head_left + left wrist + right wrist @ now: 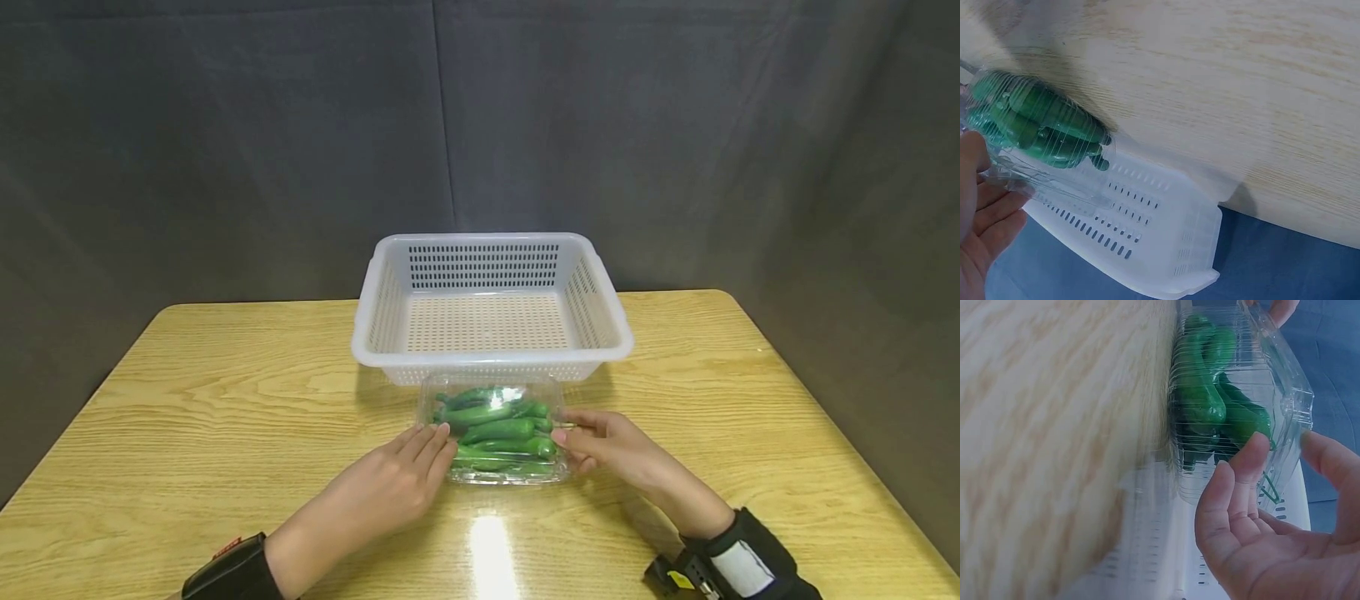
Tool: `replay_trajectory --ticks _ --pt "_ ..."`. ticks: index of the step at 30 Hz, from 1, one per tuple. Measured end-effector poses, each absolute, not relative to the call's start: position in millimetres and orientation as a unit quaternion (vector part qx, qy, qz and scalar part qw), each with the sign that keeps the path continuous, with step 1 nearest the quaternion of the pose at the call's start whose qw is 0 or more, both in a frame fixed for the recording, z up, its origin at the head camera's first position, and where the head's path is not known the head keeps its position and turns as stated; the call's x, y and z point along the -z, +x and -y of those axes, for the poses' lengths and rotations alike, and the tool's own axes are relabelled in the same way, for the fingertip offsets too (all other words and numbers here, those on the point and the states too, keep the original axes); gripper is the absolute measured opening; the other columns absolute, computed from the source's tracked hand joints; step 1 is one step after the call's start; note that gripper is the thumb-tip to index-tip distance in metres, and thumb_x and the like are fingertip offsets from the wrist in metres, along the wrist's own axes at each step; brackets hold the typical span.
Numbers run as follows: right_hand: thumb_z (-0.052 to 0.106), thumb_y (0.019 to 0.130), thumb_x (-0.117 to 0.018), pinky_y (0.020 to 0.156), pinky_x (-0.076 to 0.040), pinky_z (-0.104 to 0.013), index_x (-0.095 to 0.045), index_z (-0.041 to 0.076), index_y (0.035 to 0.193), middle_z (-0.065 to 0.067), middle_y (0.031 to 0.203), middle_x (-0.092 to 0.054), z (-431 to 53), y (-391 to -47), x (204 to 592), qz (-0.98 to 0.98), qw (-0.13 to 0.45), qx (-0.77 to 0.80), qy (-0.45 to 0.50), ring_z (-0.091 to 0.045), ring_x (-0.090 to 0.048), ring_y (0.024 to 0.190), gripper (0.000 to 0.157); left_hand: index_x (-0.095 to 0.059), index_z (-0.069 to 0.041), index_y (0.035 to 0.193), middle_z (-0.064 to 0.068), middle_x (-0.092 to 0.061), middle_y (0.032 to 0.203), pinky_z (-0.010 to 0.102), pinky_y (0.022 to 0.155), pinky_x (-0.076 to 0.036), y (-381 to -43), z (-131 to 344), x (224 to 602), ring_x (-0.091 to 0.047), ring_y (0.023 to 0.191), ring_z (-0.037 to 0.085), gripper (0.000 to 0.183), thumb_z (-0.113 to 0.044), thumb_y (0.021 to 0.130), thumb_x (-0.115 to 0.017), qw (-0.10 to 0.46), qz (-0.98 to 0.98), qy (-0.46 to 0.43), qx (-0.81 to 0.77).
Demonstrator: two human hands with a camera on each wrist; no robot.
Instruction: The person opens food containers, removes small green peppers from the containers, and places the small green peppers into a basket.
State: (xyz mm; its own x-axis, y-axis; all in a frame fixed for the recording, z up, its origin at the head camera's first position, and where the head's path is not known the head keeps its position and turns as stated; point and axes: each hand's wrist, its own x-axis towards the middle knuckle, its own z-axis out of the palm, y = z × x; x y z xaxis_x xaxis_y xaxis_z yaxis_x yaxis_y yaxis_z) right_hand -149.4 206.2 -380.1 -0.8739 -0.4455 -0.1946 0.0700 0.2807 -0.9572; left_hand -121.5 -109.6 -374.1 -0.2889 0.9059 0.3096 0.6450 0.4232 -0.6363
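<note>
A clear plastic clamshell box holding several green chili peppers sits at the middle of the table, its lid closed over them. On its left side, my left hand holds the edge, fingertips over the lid. At the opposite side my right hand grips the box between thumb and fingers. The right wrist view has the thumb on the rim and the fingertips against the ribbed wall. In the left wrist view, thumb and fingers lie about the lid's edge, with the peppers seen through the plastic.
Just beyond the box stands a white perforated plastic basket, with nothing inside it. Both are on a wooden table. A dark grey cloth hangs behind the table and along its sides.
</note>
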Motion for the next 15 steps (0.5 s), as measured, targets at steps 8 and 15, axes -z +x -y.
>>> replay_trajectory --ticks 8,15 --pt "0.024 0.099 -0.059 0.075 -0.053 -0.032 -0.030 -0.018 0.143 -0.002 0.078 -0.053 -207 -149 380 -0.766 0.223 0.593 -0.109 -0.012 -0.053 0.074 0.068 -0.067 0.000 0.114 0.017 -0.069 0.116 0.034 0.092 -0.052 -118 109 368 -0.068 0.105 0.024 0.046 0.002 0.103 -0.023 0.323 0.791 -0.481 -0.197" --pt "0.026 0.100 -0.058 0.077 -0.054 -0.033 -0.032 -0.017 0.143 -0.001 0.080 -0.054 -210 -148 379 -0.763 0.228 0.596 -0.108 -0.011 -0.054 0.075 0.066 -0.063 0.000 0.123 0.016 -0.065 0.125 0.036 0.094 -0.051 -114 109 363 -0.065 0.111 0.023 0.033 -0.007 0.092 -0.050 0.280 0.814 -0.467 -0.203"
